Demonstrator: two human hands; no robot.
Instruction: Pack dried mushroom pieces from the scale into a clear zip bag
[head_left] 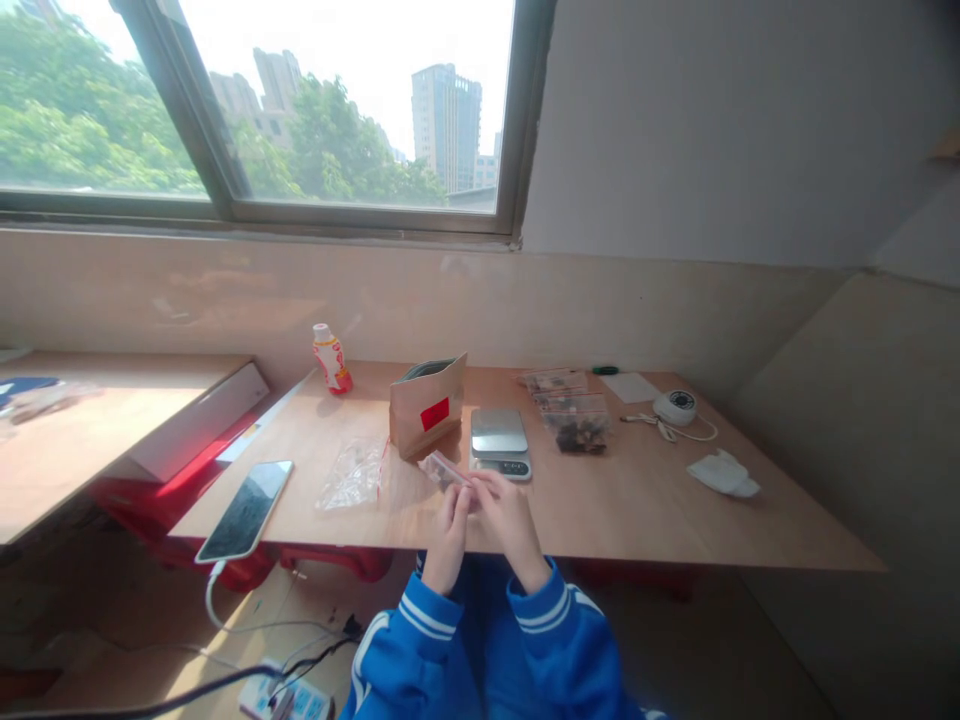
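Over near side of table [645, 515], we pinch small clear bag [442, 468], left hand [448, 530] and right hand [510, 520] fingers meeting, likely for control; scale [499, 432] and paper pouch [412, 425] just beyond, seemingly for reach.

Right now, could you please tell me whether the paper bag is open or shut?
Open: the paper bag's top edges stand apart, showing its dark inside.

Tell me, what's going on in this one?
A person in blue sleeves has a small clear bag pinched between left grip and right grip, near the table's front edge. Beyond them, a brown pouch stands beside a scale. A larger clear bag lies left of the pouch; bags with dark contents lie right of the scale.
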